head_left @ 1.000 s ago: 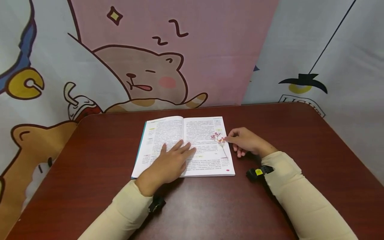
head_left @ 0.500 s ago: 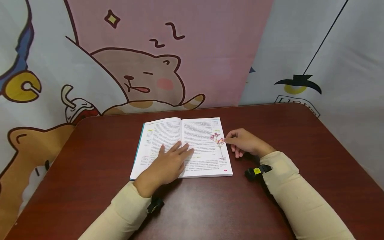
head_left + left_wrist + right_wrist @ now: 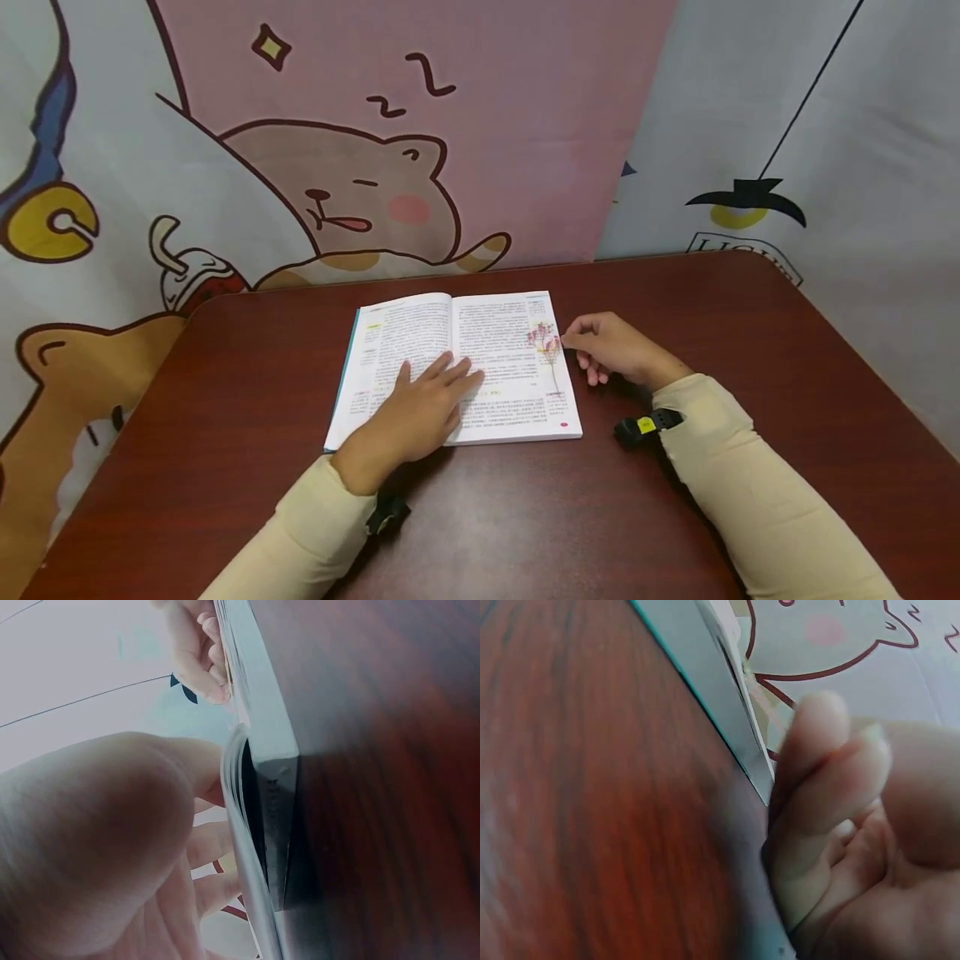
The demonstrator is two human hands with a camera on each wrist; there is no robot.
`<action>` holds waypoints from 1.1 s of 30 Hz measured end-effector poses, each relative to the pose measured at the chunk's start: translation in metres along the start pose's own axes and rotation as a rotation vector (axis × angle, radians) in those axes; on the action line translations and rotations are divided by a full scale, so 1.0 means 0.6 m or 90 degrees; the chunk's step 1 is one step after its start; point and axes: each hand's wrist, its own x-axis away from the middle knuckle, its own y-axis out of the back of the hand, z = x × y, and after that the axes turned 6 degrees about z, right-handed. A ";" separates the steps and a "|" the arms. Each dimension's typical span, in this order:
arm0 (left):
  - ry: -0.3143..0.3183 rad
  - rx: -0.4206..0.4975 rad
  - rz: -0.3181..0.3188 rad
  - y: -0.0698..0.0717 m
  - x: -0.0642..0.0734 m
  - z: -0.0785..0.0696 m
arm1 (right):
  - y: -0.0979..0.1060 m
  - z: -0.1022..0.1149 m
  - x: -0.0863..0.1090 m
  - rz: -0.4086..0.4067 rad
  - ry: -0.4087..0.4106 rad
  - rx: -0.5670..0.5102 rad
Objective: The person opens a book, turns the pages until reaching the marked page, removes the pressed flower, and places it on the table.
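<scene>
An open book (image 3: 408, 329) lies on the table, its pages covered in print. My left hand (image 3: 420, 417) rests on the lower part of it with fingers spread, across the inner fold. Over the right page's outer edge is a flat flower bookmark (image 3: 546, 340) with pink and yellow blossoms on thin stems. My right hand (image 3: 618, 346) pinches its right side between thumb and forefinger, the other fingers curled below. In the right wrist view the thumb and fingers (image 3: 840, 772) meet just beside the book's page edges (image 3: 739, 682).
The brown wooden table (image 3: 510, 517) reaches back to a hanging cloth (image 3: 555, 125) printed with cartoon animals. A black wrist camera (image 3: 633, 431) sits under the right wrist, and another (image 3: 388, 514) under the left.
The flower bookmark and my right hand have shifted slightly, and the blossoms look paler, as if tilted. My left hand keeps its place on the book. The head view has moved a little.
</scene>
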 end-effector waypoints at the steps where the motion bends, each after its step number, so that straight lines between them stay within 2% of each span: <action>1: -0.001 0.002 -0.001 0.000 0.000 0.000 | 0.000 0.003 0.001 -0.006 0.005 -0.001; 7: -0.003 0.004 -0.004 -0.002 0.002 0.000 | 0.003 0.022 0.012 -0.036 0.023 0.012; 13: -0.003 0.014 -0.003 -0.002 0.001 -0.001 | 0.012 0.017 0.026 -0.059 0.016 0.040; 23: 0.000 0.009 -0.003 -0.005 0.000 0.000 | 0.024 0.010 0.047 -0.063 0.008 0.061; 33: 0.005 0.017 0.002 -0.001 0.001 0.000 | 0.037 0.005 0.056 -0.047 -0.008 0.040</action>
